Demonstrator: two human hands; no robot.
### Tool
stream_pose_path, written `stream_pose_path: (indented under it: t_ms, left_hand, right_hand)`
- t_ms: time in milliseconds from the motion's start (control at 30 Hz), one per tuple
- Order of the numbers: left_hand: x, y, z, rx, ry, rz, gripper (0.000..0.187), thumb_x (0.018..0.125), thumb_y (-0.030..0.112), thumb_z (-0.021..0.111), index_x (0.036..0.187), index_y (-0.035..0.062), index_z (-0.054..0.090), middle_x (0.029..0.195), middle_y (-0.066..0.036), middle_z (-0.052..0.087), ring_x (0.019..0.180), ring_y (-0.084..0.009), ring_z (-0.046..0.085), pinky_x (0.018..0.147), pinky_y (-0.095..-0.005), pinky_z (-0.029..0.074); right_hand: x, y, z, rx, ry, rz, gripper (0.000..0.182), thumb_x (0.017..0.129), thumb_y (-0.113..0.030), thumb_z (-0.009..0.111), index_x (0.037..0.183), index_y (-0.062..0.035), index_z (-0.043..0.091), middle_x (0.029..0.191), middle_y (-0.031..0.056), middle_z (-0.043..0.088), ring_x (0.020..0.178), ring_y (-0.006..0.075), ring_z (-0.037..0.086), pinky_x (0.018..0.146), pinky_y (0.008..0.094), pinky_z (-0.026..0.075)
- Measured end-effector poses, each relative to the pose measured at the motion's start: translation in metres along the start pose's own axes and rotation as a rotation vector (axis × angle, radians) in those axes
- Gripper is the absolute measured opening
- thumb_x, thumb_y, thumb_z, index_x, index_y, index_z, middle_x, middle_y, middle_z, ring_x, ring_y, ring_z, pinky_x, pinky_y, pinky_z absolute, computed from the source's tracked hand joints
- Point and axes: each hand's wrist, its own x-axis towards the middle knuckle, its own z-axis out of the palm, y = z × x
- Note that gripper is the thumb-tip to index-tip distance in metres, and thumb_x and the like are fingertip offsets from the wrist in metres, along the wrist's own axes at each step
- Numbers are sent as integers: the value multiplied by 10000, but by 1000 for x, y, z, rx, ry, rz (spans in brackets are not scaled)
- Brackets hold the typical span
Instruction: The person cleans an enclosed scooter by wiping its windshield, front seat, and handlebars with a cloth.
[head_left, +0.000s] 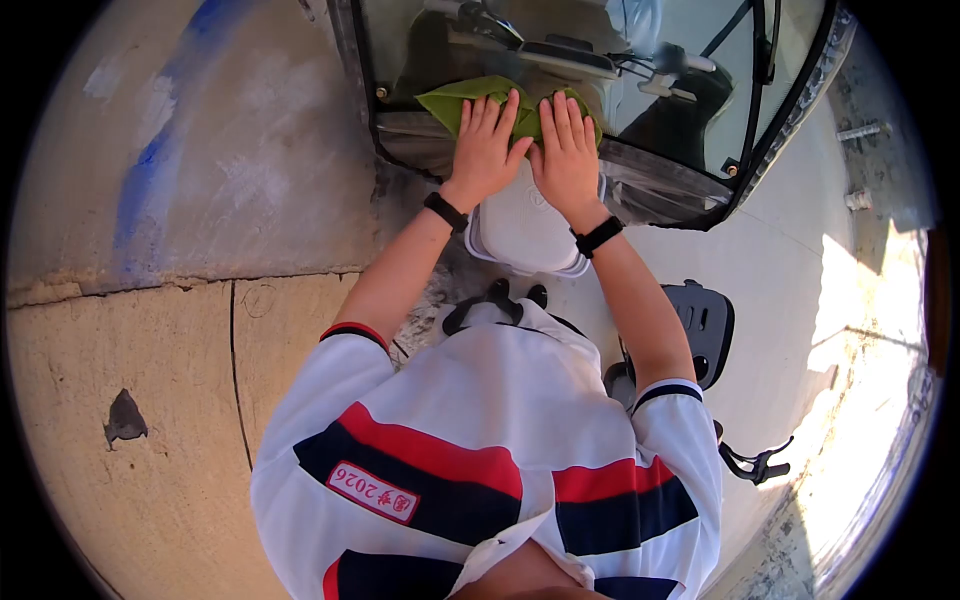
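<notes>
A green cloth lies bunched against the lower part of a clear window panel with a dark frame. My left hand presses flat on the cloth's middle, fingers stretched out. Beside it, my right hand is also flat on the cloth, near its right end, with fingers extended. The two thumbs nearly touch. Both wrists wear black bands. Below my hands is a white plastic tub with a lid.
Handlebars show through the clear panel. A dark grey plastic part and a black brake lever are at the right. A stained wall rises at the left, and sunlight falls on the ground at the far right.
</notes>
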Motion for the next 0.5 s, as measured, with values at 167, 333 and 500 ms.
stream_pose_path:
  t_ms: [167,333,500]
  left_hand:
    - [22,28,14,-49,-67,73,700,962,364,554,1537,50,309,1478,-273,369,1381,-482,308,1169,-587,177]
    - [39,62,31,-62,-114,153,693,963,376,555,1537,65,320,1479,-247,380,1387,-459,307,1157,-604,176]
    - [48,88,45,-105,-149,217,692,969,370,552,1544,71,309,1511,-240,354,1403,-456,286,1155,-617,157]
  right_hand:
    - [-17,37,-19,-92,55,98,664,911,-274,613,1488,-32,391,1544,175,370,1435,340,335,1161,494,272]
    - [-43,75,-44,-166,110,206,693,906,-299,628,1490,-20,381,1541,192,369,1430,360,337,1158,499,280]
    - [-68,108,-65,-220,160,325,727,915,-321,631,1490,22,349,1544,236,341,1437,395,318,1163,509,277]
